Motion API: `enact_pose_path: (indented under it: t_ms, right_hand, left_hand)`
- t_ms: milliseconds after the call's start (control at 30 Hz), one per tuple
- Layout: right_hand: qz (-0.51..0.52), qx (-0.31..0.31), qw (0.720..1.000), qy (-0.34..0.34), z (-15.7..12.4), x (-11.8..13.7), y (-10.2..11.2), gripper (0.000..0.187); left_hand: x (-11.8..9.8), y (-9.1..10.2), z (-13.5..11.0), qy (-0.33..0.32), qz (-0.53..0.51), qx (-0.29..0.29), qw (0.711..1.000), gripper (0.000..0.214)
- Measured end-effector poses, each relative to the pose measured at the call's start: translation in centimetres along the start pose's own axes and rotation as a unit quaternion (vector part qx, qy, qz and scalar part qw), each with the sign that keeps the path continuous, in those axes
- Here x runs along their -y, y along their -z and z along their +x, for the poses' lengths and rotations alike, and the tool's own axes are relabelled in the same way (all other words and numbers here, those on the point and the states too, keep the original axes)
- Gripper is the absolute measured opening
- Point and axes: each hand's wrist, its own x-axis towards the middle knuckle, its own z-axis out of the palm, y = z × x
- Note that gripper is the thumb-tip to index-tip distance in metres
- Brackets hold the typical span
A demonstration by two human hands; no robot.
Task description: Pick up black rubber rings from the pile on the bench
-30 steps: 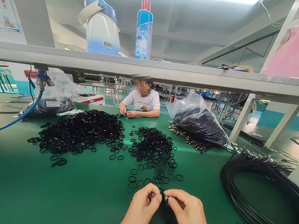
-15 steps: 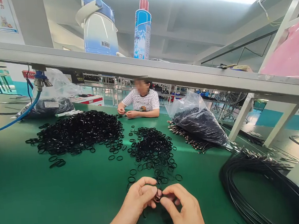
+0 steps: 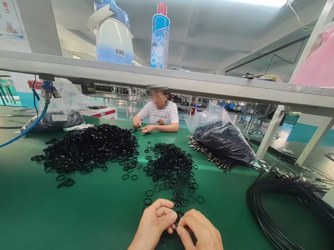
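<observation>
My left hand (image 3: pixel 157 220) and my right hand (image 3: pixel 199 234) meet at the near edge of the green table (image 3: pixel 61 218), fingertips pinched together on a small black rubber ring (image 3: pixel 177 219). Something dark lies under my hands, mostly hidden. Just beyond my fingers spreads a small heap of black rings (image 3: pixel 170 165), with loose ones scattered toward me. A larger heap of black rings (image 3: pixel 89 145) lies further left.
A coil of black cables (image 3: pixel 291 203) lies at the right. A clear bag of dark parts (image 3: pixel 222 136) sits behind it. A person in a striped shirt (image 3: pixel 159 114) works across the table. A low shelf (image 3: pixel 163 81) carries a jug and a spray can.
My hands have stayed together over the same spot, shifting slightly down and right while the fingers rework the ring. The view has nudged a little.
</observation>
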Motion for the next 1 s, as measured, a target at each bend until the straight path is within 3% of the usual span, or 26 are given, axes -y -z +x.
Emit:
enact_pose_path:
  t_ms: [67,133,233,367,433,567,667,733,833,1000]
  right_hand:
    - [0.12,0.019,0.986,-0.115,0.3,0.0,0.0,0.02]
    - [0.217,0.019,0.954,-0.205,0.6,-0.2,0.2,0.02]
    - [0.281,-0.024,0.925,-0.253,1.0,-0.7,0.9,0.021]
    - [0.241,-0.065,0.932,-0.261,1.3,-1.6,2.0,0.026]
    - [0.193,-0.048,0.946,-0.257,1.4,-2.1,2.5,0.026]
    - [-0.013,0.086,0.979,-0.185,1.4,-2.6,3.7,0.01]
    - [-0.107,0.185,0.97,-0.113,1.1,-2.3,4.3,0.031]
    - [-0.1,0.235,0.964,-0.067,0.8,-1.8,4.4,0.038]
    - [-0.086,0.244,0.965,-0.049,0.6,-1.3,3.9,0.037]
    - [0.049,0.174,0.974,-0.135,0.9,-2.0,3.0,0.018]
  left_hand:
    - [0.0,-0.1,0.1,-0.004,-0.003,-0.009,1.0,0.039]
    - [-0.2,-0.1,0.2,-0.007,0.001,-0.017,1.0,0.037]
    - [-0.6,-0.2,0.3,-0.022,0.047,-0.025,0.998,0.033]
    - [-1.1,0.0,0.4,-0.06,0.136,-0.039,0.988,0.026]
    - [-1.3,0.5,0.4,-0.077,0.179,-0.055,0.979,0.022]
    - [-1.7,1.6,0.3,-0.134,0.33,-0.089,0.93,0.015]
    - [-1.8,1.8,0.0,-0.156,0.406,-0.076,0.897,0.014]
    - [-1.9,1.5,-0.2,-0.163,0.434,-0.065,0.884,0.016]
    - [-2.1,1.0,-0.5,-0.184,0.456,-0.066,0.868,0.016]
    - [-2.4,0.2,-1.2,-0.201,0.428,-0.017,0.881,0.019]
